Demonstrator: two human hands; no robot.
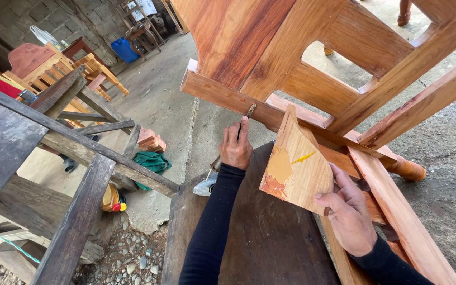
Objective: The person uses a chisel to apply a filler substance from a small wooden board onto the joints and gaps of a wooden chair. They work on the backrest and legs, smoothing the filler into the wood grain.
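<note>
My left hand (pixel 235 146) grips a thin pencil-like tool, its tip against a small metal piece (pixel 250 110) on a rail of the reddish wooden frame (pixel 312 84). My right hand (pixel 349 214) holds a wedge-shaped wooden block (pixel 296 163) by its lower right corner, standing it against the frame's rail. The block's face carries an orange filler patch and a yellow mark. Both arms wear black sleeves. A dark wooden board (pixel 270 237) lies under my arms.
A dark weathered wooden stand (pixel 75 148) fills the left. Behind it are unfinished chairs (pixel 64 68), a blue container (pixel 125 50), a green cloth (pixel 153 161) and bricks (pixel 151 141) on the concrete floor. A yellow bottle (pixel 113 199) lies near gravel.
</note>
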